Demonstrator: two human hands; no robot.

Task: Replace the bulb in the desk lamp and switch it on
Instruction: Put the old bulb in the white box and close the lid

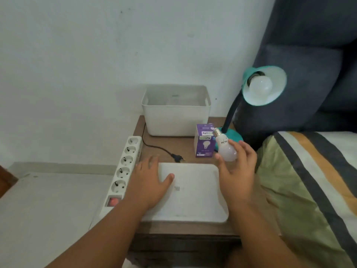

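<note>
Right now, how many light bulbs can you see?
2. One bulb sits screwed into the teal lamp's shade. The other bulb is held in the right hand, screw base pointing up-left. The purple bulb box is closed, so it may hide another.

Your wooden counter (pixel 179 146) carries a white bin (pixel 174 117) at the back, a purple bulb box (pixel 204 141) standing beside the teal lamp base (pixel 232 137), a loose black plug (pixel 178 158), and a white tray (pixel 193 190) in front; a power strip (pixel 123 171) lies along its left edge.
</note>
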